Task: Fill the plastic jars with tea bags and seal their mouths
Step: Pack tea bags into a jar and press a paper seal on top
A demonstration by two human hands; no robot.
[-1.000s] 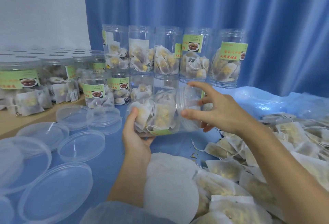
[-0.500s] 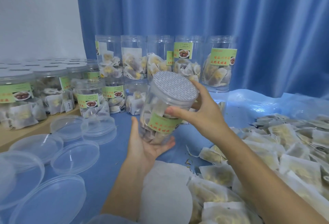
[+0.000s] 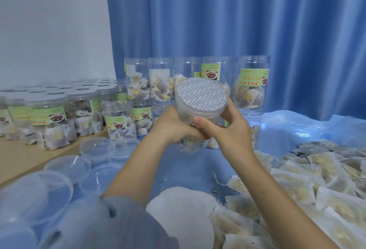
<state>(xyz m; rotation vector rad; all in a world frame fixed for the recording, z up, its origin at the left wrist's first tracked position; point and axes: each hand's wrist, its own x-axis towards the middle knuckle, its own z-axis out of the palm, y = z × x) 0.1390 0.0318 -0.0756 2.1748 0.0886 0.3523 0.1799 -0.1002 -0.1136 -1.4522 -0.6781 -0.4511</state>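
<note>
Both hands are up on the jar (image 3: 198, 114), lifted above the blue table cover (image 3: 178, 169): the left hand (image 3: 170, 128) wraps its body, the right hand (image 3: 231, 130) grips just under the mouth, thumbs nearly touching. A patterned seal (image 3: 201, 95) sits flat across the mouth. Loose tea bags (image 3: 316, 179) lie right of the jar, clear lids (image 3: 67, 167) to its left, filled jars (image 3: 251, 88) behind.
</note>
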